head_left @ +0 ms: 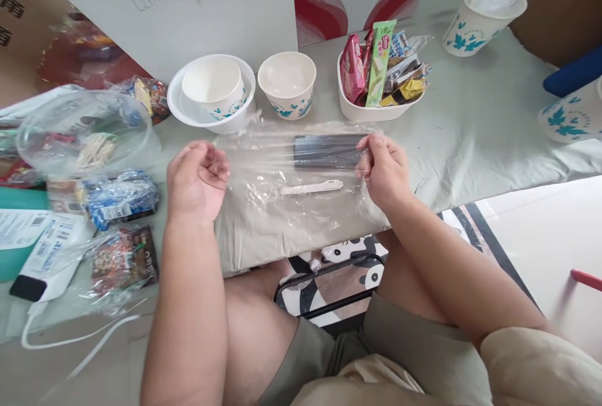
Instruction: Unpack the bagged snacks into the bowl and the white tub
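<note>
Clear plastic film (263, 174) is stretched in taut wrinkles between my two hands above the table. My right hand (385, 167) pinches its right end between thumb and fingers. At the left end, my left hand (198, 180) has its palm toward me and its fingers curled at the film's edge; the exact grip is partly hidden. A dark flat rectangular thing (320, 152) shows through the film, close to my right fingers. Just below it, a slim white tool with a rounded end (315, 187) also lies under or against the film.
Behind the film stand a white bowl with a paper cup inside (214, 89), another paper cup (288, 83) and a white tub of wrapped snacks (380, 111). On the left are a clear plastic bowl (51, 149), snack packets (120, 196) and a white device with a cable (51, 255).
</note>
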A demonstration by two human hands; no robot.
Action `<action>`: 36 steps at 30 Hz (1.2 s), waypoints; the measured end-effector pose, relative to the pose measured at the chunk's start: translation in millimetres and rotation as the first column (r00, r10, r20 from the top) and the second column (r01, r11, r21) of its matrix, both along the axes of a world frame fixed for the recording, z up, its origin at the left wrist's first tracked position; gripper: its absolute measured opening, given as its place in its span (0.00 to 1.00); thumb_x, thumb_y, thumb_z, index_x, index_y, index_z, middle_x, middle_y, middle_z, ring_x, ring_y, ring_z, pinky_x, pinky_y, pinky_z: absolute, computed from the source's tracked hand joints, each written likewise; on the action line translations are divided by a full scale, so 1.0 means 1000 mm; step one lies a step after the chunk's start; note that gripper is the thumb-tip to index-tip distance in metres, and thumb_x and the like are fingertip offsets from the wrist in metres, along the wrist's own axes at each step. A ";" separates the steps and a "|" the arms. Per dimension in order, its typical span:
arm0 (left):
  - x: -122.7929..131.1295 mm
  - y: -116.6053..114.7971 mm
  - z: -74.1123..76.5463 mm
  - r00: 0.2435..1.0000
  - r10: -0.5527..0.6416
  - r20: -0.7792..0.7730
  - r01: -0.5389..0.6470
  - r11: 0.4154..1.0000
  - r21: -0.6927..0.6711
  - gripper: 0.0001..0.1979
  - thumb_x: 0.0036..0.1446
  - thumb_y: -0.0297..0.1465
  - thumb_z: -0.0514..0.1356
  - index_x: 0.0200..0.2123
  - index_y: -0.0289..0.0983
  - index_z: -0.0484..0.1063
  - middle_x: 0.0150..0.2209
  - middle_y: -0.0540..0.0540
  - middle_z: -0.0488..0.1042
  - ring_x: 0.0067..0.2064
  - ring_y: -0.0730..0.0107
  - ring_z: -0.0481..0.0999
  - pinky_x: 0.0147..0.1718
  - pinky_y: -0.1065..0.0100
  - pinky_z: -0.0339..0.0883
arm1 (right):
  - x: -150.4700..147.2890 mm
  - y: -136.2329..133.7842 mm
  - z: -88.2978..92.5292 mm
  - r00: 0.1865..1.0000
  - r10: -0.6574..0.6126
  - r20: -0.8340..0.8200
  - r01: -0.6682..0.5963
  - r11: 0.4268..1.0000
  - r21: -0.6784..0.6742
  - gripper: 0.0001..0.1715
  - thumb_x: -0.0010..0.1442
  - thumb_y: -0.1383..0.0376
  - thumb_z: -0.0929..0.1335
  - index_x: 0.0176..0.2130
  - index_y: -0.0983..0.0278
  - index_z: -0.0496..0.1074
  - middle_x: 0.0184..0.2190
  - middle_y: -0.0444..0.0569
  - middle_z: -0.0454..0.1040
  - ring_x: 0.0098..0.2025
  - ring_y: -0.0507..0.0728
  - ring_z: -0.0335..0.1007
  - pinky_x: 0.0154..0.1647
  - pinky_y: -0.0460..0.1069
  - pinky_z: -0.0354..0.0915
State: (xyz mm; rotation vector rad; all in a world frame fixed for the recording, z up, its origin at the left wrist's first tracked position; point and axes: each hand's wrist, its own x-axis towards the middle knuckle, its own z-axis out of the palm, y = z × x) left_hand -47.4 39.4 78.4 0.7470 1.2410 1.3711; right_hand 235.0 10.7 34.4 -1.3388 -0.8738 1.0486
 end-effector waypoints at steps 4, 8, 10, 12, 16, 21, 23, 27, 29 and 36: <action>0.015 -0.007 -0.010 0.976 -0.211 0.060 0.216 0.972 -0.089 0.35 0.30 0.42 0.82 0.43 0.37 0.76 0.42 0.43 0.83 0.44 0.62 0.84 0.41 0.68 0.78 | 0.004 0.003 0.001 0.994 -0.097 -0.041 0.095 0.995 -0.032 0.34 0.61 0.30 0.63 0.30 0.57 0.62 0.14 0.35 0.52 0.14 0.49 0.48 0.20 0.49 0.57; 0.035 -0.014 -0.017 0.910 -0.303 -0.284 0.235 0.939 -0.250 0.36 0.35 0.24 0.77 0.51 0.40 0.73 0.30 0.51 0.81 0.27 0.69 0.79 0.26 0.73 0.70 | 0.010 0.005 -0.001 0.986 -0.120 -0.113 0.123 0.992 0.021 0.33 0.58 0.32 0.67 0.30 0.57 0.62 0.15 0.34 0.52 0.14 0.47 0.46 0.19 0.48 0.56; 0.038 -0.012 -0.014 0.909 -0.215 -0.358 0.145 0.967 -0.211 0.22 0.43 0.20 0.70 0.44 0.37 0.76 0.24 0.52 0.77 0.23 0.72 0.75 0.22 0.76 0.65 | 0.019 0.009 -0.004 0.972 -0.165 -0.170 0.173 0.984 0.037 0.31 0.58 0.35 0.69 0.32 0.57 0.64 0.16 0.34 0.52 0.14 0.47 0.46 0.18 0.47 0.55; 0.037 -0.009 -0.006 0.955 -0.108 -0.277 0.061 0.983 -0.172 0.10 0.48 0.19 0.65 0.35 0.35 0.77 0.22 0.50 0.75 0.25 0.73 0.77 0.24 0.77 0.68 | 0.032 0.014 -0.011 0.946 -0.229 -0.231 0.248 0.967 0.053 0.26 0.59 0.40 0.71 0.38 0.57 0.66 0.20 0.34 0.57 0.17 0.47 0.53 0.21 0.46 0.60; 0.038 -0.006 0.008 0.996 -0.025 -0.086 0.008 0.980 -0.199 0.07 0.57 0.19 0.59 0.29 0.34 0.74 0.22 0.52 0.71 0.22 0.74 0.76 0.20 0.77 0.69 | 0.051 0.017 -0.026 0.951 -0.269 -0.153 0.299 0.926 0.230 0.28 0.63 0.47 0.68 0.57 0.50 0.59 0.46 0.45 0.72 0.42 0.52 0.77 0.45 0.52 0.75; 0.060 -0.012 0.010 0.994 0.076 0.074 -0.053 0.960 -0.274 0.09 0.68 0.24 0.55 0.33 0.38 0.70 0.22 0.52 0.72 0.18 0.77 0.72 0.15 0.80 0.62 | 0.026 -0.020 -0.024 0.732 -0.300 0.611 -0.057 0.867 0.494 0.45 0.61 0.42 0.70 0.69 0.49 0.53 0.64 0.59 0.60 0.67 0.69 0.63 0.59 0.67 0.69; 0.072 -0.015 0.008 0.994 0.062 0.095 -0.032 0.957 -0.289 0.09 0.69 0.25 0.55 0.34 0.39 0.69 0.21 0.52 0.72 0.16 0.79 0.69 0.14 0.82 0.57 | 0.007 -0.034 -0.021 0.546 -0.258 0.797 -0.316 0.818 0.481 0.42 0.58 0.46 0.74 0.66 0.49 0.61 0.67 0.57 0.59 0.71 0.73 0.58 0.65 0.68 0.64; 0.086 -0.022 0.007 0.993 -0.038 0.113 0.070 0.954 -0.292 0.07 0.69 0.26 0.57 0.36 0.39 0.69 0.20 0.52 0.73 0.12 0.82 0.61 0.12 0.82 0.49 | -0.011 -0.031 -0.019 0.354 -0.280 0.892 -0.427 0.800 0.421 0.24 0.65 0.67 0.70 0.58 0.49 0.71 0.61 0.50 0.73 0.66 0.65 0.68 0.64 0.61 0.58; 0.086 -0.024 0.008 0.989 -0.085 0.120 0.116 0.954 -0.276 0.07 0.69 0.27 0.58 0.36 0.39 0.69 0.20 0.52 0.74 0.12 0.83 0.59 0.12 0.82 0.48 | -0.005 -0.023 -0.019 0.372 -0.343 0.863 -0.393 0.784 0.481 0.18 0.67 0.73 0.67 0.50 0.51 0.74 0.45 0.44 0.81 0.53 0.58 0.76 0.58 0.58 0.59; 0.072 -0.018 0.016 0.880 0.103 0.463 0.074 0.935 -0.347 0.17 0.75 0.26 0.50 0.29 0.36 0.67 0.20 0.53 0.73 0.10 0.90 0.52 0.11 0.84 0.44 | 0.000 -0.035 -0.011 0.564 -0.445 0.696 -0.264 0.702 0.662 0.22 0.64 0.60 0.72 0.55 0.58 0.67 0.45 0.53 0.72 0.48 0.61 0.72 0.47 0.57 0.69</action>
